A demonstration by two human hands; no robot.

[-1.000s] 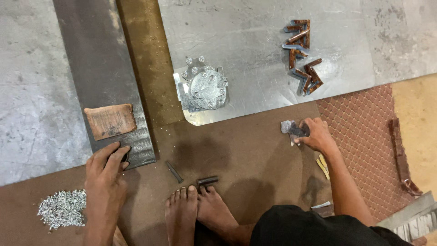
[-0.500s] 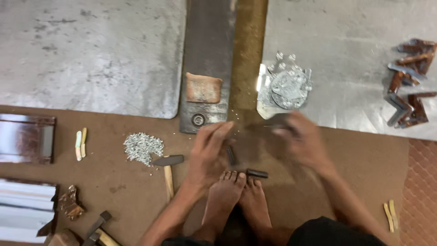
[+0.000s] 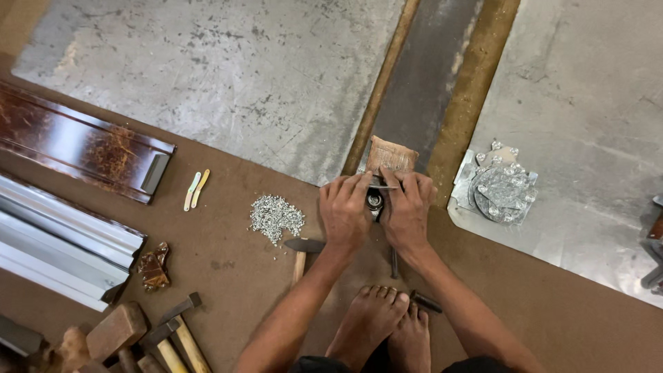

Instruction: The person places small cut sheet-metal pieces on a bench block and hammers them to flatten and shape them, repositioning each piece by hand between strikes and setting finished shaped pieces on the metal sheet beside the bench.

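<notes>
Left hand (image 3: 345, 211) and right hand (image 3: 407, 207) side by side, both grasping a small thin metal piece (image 3: 384, 185) at the near end of a long dark steel bar (image 3: 421, 90). Just beyond, at 12 o'clock, a brown block (image 3: 391, 153). At 9 o'clock, pile of silver bits (image 3: 276, 216); at 7 o'clock, hammer (image 3: 302, 252).

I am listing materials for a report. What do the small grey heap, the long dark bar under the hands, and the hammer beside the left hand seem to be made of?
The small grey heap looks like bright metal bits: silvery and glinting. The long dark bar seems dull steel: flat, grey, matte. The hammer appears to have a dark metal head and a pale wooden handle.
</notes>
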